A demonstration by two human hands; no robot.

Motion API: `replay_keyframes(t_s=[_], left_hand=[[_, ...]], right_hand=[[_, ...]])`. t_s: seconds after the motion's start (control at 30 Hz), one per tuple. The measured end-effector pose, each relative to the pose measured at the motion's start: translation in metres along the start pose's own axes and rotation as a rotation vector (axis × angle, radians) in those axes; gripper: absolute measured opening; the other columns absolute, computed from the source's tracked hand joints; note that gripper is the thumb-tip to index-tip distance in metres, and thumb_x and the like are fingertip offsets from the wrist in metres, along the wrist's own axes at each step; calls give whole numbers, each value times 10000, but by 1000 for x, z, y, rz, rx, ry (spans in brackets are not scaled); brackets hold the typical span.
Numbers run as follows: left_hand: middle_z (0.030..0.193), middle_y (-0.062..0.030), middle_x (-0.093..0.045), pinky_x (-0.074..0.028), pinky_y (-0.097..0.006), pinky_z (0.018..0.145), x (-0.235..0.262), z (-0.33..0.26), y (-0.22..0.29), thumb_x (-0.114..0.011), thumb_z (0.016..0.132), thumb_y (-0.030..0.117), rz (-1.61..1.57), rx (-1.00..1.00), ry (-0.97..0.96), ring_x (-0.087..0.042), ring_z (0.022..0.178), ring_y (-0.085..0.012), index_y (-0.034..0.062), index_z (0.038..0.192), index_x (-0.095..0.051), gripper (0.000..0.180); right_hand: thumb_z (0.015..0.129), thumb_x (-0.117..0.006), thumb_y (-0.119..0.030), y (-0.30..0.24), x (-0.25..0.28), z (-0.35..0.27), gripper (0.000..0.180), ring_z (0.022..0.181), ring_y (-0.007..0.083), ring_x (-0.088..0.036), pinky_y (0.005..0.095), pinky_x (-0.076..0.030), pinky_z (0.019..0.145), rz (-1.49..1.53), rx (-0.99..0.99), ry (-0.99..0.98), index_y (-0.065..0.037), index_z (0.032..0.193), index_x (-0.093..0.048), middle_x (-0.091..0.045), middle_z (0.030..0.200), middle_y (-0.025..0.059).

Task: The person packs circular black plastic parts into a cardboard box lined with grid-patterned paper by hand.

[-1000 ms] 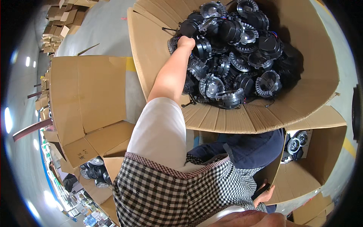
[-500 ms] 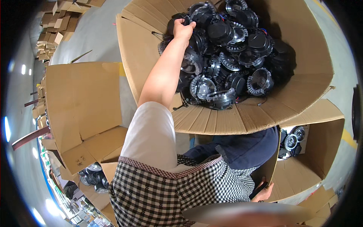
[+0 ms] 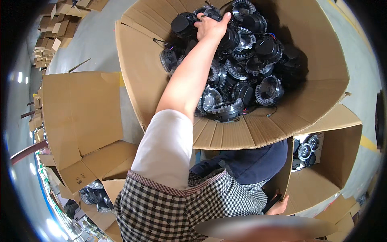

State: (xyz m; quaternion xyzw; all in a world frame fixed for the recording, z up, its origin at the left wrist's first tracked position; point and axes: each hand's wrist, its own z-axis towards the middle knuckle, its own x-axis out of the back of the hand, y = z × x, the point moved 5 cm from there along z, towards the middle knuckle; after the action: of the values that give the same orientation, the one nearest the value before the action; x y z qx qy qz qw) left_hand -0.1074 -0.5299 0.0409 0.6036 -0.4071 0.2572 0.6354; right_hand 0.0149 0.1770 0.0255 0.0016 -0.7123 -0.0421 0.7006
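**Reaching deeper into the box**

My left hand (image 3: 211, 26) has pushed further toward twelve o'clock across the heap of black round housings (image 3: 242, 68) in the big cardboard box (image 3: 314, 101). A second ago it lay at the heap's near left edge; now it grips a black part (image 3: 186, 22) at the far rim, arm fully stretched.
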Motion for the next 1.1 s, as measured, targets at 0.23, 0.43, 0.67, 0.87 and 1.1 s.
replay_keyframes(t_s=[0.23, 0.43, 0.67, 0.87, 1.1], left_hand=[[1097, -251, -639, -491, -484, 891, -11, 17, -12, -496, 943, 341, -11, -4, -38, -621, 1057, -391, 4, 1238, -404, 457], [1124, -261, -625, -460, -447, 928, 18, 30, -47, -484, 941, 197, -236, -179, 78, -587, 1099, -408, -13, 1171, -537, 315], [668, 11, -500, -420, -297, 495, 52, -66, 63, -539, 956, 194, -489, -387, -260, -477, 558, -118, 56, 955, -582, 145], [695, 55, -466, -265, -182, 436, 146, -189, 163, -567, 972, 177, -1010, -792, -539, -386, 533, -9, 33, 1138, -574, 221], [719, 29, -557, -362, -207, 442, 136, -354, 238, -490, 985, 175, -995, -943, -737, -555, 616, -100, 26, 1024, -629, 207]], right_hand=[[742, -757, -313, -11, -3, -5, 358, 814, 296, -664, 411, -517, 664, 3, 35, 19, -160, 1042, -634, -690, 922, 61], [726, -770, -306, -15, -26, 5, 401, 819, 299, -655, 407, -519, 673, 38, 151, 88, -132, 1049, -608, -672, 920, 70], [810, -636, -342, 14, -100, -11, 454, 959, 346, -588, 410, -484, 786, 423, 231, 151, -80, 1172, -552, -605, 1036, 134], [696, -705, -270, -26, -50, 3, 342, 806, 260, -615, 390, -501, 665, 225, 183, 53, -146, 995, -595, -587, 841, 59], [691, -754, -344, -24, -41, 0, 326, 715, 229, -622, 370, -499, 599, 221, 146, 106, -146, 909, -615, -582, 749, 27]])
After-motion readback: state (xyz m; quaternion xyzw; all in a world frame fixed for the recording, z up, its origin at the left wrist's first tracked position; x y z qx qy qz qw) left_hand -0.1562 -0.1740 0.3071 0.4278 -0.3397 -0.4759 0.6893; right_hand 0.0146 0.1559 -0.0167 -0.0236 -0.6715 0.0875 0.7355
